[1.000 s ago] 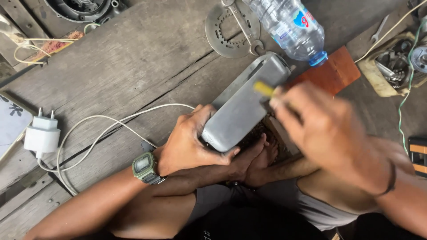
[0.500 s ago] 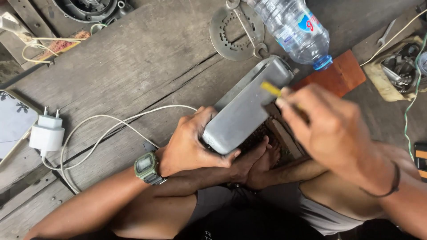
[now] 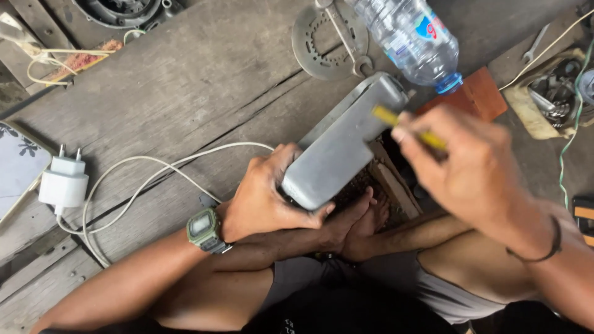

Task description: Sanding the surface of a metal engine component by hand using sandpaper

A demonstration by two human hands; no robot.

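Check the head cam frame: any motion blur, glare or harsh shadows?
Head view: right hand and its yellow tool are smeared by motion blur; left hand and the grey metal case are sharper. Light is soft and even daylight, with no hard shadows on the wooden planks. Mild highlights on the plastic bottle, no blown-out glare.

Matt grey metal casing [image 3: 343,148]; rough weathered wood planks [image 3: 185,86].

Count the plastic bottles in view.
1: a clear plastic bottle lying at the top, beyond the right hand. Others may be out of frame.
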